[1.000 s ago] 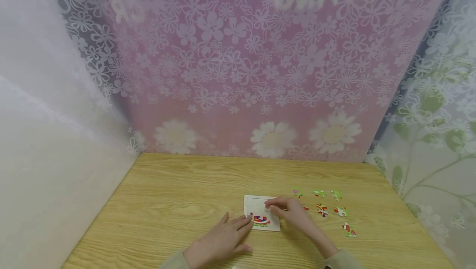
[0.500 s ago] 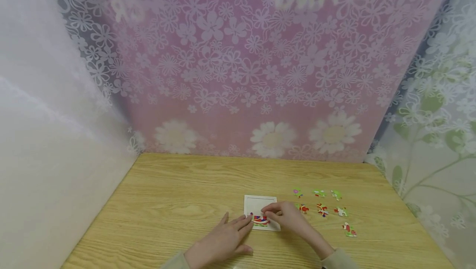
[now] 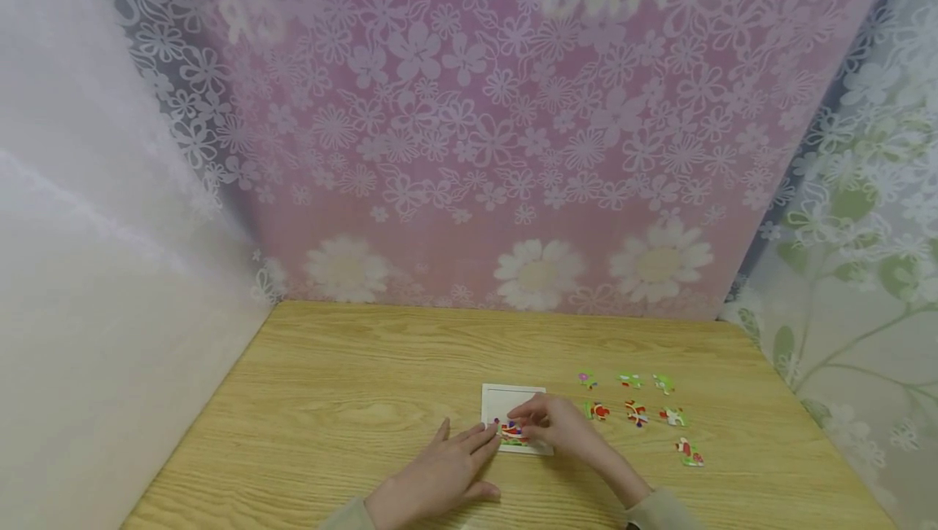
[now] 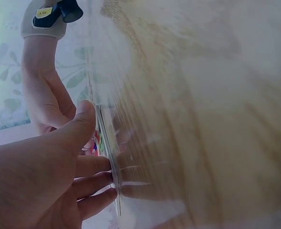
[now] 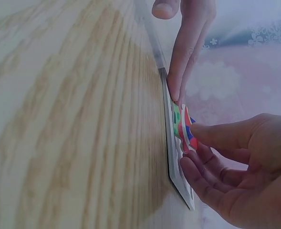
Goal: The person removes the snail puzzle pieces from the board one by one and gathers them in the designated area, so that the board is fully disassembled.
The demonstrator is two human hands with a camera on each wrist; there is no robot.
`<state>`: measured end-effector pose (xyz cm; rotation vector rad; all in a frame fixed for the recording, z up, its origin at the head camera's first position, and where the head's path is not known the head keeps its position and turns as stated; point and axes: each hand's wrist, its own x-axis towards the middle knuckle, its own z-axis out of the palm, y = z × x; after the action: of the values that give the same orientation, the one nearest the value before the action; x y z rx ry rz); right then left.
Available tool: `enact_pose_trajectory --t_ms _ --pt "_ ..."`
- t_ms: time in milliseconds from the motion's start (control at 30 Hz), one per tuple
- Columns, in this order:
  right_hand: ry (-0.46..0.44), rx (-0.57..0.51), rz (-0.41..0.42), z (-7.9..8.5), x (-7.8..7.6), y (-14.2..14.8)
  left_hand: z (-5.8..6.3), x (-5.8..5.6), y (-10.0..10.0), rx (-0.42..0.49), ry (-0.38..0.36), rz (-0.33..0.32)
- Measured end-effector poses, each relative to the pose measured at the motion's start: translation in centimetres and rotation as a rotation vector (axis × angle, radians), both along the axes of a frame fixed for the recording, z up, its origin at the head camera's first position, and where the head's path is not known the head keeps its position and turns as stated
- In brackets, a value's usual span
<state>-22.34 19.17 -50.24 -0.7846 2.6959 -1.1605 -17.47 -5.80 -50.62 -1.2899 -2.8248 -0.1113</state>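
A white square puzzle tray (image 3: 498,396) lies on the wooden table, with joined red, green and white puzzle pieces (image 5: 177,121) at its near side. My left hand (image 3: 443,471) lies with extended fingers on the tray's left edge, fingertips at those pieces. My right hand (image 3: 563,430) is over the tray from the right. Between its thumb and fingers it pinches a red and blue puzzle piece (image 5: 192,134), right at the joined ones. The right fingers partly cover this piece in the head view.
Several loose puzzle pieces (image 3: 635,413) are spread on the table (image 3: 366,383) to the right of the tray, the nearest one a corner piece (image 3: 689,453). A pink floral backdrop (image 3: 469,147) stands behind the table, with pale side panels (image 3: 110,253) left and right.
My right hand has moved left and toward me across the tray, bringing the pinched piece to the joined ones. A loose piece right of the tray now shows more fully. My left hand stays put.
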Motion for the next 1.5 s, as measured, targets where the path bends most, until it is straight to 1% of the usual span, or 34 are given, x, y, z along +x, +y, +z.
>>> enact_pose_trajectory --t_ms 200,367,467,700,867,1100,1233,1400,1467,1500 --pt "0.001 0.018 -0.011 -0.1 0.1 -0.4 0.0 0.1 0.0 0.011 0.003 -0.003" --pt "-0.045 0.02 -0.025 0.1 0.4 -0.5 0.0 0.1 0.0 0.008 -0.011 0.004" --pt "-0.077 -0.011 -0.032 0.5 0.5 -0.4 0.0 0.1 0.0 0.008 -0.017 0.002" --pt "-0.071 -0.114 -0.084 1.7 0.1 0.3 -0.1 0.0 0.1 0.016 0.008 -0.016" --pt "-0.086 -0.115 -0.11 2.1 -0.3 1.0 -0.3 0.0 0.1 0.015 0.01 -0.012" --pt "-0.057 -0.08 -0.122 2.2 -0.4 2.7 -0.3 0.0 0.0 0.007 0.029 -0.014" --pt "-0.061 -0.088 -0.144 2.4 -0.2 4.1 -0.5 -0.1 0.0 0.017 0.017 -0.013" --pt "-0.053 -0.106 -0.158 2.7 0.5 6.3 -0.7 -0.2 -0.1 0.023 0.024 -0.016" --pt "-0.058 -0.103 -0.172 2.8 0.8 7.3 -0.7 -0.2 -0.2 0.023 0.034 -0.02" --pt "-0.075 -0.109 -0.184 2.9 1.0 7.7 -0.6 -0.1 -0.2 0.025 0.036 -0.021"
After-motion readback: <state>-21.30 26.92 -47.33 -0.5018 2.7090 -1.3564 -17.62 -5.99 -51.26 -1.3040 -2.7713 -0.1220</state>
